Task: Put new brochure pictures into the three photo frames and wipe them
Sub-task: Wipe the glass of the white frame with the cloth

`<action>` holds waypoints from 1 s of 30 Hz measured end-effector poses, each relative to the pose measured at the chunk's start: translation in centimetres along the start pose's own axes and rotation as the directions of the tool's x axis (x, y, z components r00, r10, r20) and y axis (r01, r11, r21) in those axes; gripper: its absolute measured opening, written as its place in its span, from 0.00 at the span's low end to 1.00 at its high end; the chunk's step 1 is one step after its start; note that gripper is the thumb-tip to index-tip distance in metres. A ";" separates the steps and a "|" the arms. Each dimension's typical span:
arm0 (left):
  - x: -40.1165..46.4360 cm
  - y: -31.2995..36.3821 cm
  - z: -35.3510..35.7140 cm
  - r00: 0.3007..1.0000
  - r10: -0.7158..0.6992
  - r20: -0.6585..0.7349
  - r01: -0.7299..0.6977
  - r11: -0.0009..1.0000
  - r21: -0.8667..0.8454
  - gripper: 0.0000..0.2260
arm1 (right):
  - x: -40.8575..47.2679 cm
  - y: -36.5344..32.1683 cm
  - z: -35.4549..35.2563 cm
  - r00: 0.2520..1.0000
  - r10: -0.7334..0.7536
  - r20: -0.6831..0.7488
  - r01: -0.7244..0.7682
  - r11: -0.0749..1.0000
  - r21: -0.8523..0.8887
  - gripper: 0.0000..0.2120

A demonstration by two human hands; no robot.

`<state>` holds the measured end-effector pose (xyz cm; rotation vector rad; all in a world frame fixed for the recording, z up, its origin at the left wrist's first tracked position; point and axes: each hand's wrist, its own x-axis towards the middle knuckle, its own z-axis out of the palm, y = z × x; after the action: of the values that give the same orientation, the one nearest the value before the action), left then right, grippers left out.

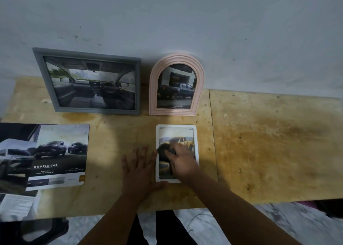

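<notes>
Head view of a plywood bench [269,142] set against a pale wall [185,12]. A white frame [195,133] holding a picture of a yellow truck lies flat near the front edge, about midway along the bench. The right hand [182,162] rests on its glass, fingers curled over a dark cloth [164,151] which it presses to the picture. The left hand [140,170] lies flat on the bench with fingers straight and spread, released, its thumb side touching the frame's left edge and lower left corner. At the rear edge two frames lean upright against the wall: a grey frame [138,85] with a picture of a car interior towards the left, and just beside it a pink arched frame [154,88] showing a dark pickup. At the left end of the bench, near the front edge, lies an open brochure [59,155] lettered "DOUBLE CAB", overlapping other printed sheets [16,205] at the front left corner.
</notes>
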<state>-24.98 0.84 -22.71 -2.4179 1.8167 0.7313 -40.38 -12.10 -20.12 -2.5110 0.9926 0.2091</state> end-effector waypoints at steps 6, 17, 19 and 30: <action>0.1 0.0 -0.4 1.000 0.017 0.001 -0.017 1.000 -0.005 0.53 | -2.8 1.2 -3.6 0.937 -0.269 0.223 0.256 0.963 0.087 0.17; 0.2 0.1 -0.5 1.000 -0.013 0.025 0.013 1.000 -0.011 0.55 | 1.1 4.4 -6.1 0.985 0.167 0.044 -0.151 0.957 -0.247 0.24; 0.2 0.0 -0.4 1.000 -0.004 0.024 0.004 1.000 -0.009 0.55 | -1.2 4.6 -6.1 0.985 0.157 0.077 -0.131 0.954 -0.271 0.25; 0.5 0.3 -0.2 0.999 -0.033 0.026 0.032 0.999 0.042 0.55 | -8.0 0.0 0.9 0.995 0.101 0.008 -0.101 0.991 0.088 0.13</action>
<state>-25.08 0.23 -22.69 -2.3938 1.7606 0.7119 -46.20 -6.81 -18.57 -2.3824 1.1040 0.1953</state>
